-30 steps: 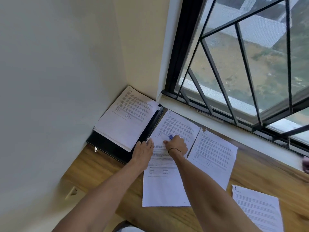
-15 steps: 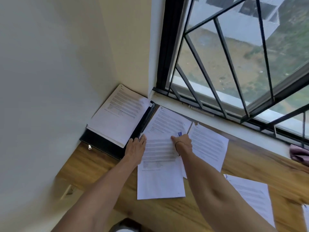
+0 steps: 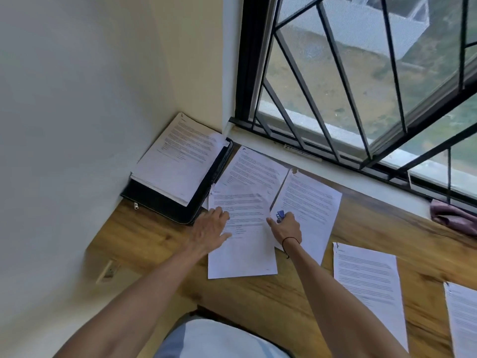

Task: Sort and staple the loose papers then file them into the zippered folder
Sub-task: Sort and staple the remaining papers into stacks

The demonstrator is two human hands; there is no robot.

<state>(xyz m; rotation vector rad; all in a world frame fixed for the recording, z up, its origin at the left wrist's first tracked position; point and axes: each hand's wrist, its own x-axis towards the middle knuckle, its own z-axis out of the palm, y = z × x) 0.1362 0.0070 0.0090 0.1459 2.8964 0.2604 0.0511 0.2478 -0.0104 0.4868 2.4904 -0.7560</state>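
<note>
A black zippered folder (image 3: 165, 202) lies in the desk's far left corner with a stack of printed papers (image 3: 180, 156) on top. Beside it, a loose printed sheet (image 3: 242, 251) lies over another sheet (image 3: 258, 169). My left hand (image 3: 211, 226) rests flat on the top sheet's left edge, fingers straight. My right hand (image 3: 285, 227) grips a small blue stapler (image 3: 280, 216) at that sheet's right edge, thumb touching the paper. A third sheet (image 3: 317, 202) lies under my right hand.
Two more printed sheets (image 3: 366, 277) (image 3: 464, 319) lie on the wooden desk (image 3: 271, 306) to the right. A purple cloth (image 3: 449, 215) sits by the barred window (image 3: 361, 86). Walls close in the left and far sides. A wall socket (image 3: 108, 271) shows below the desk's left edge.
The top sheet has slid toward me, uncovering more of the sheet beneath. My right hand with the stapler moved from the sheet's middle to its right edge. The camera view shifted right.
</note>
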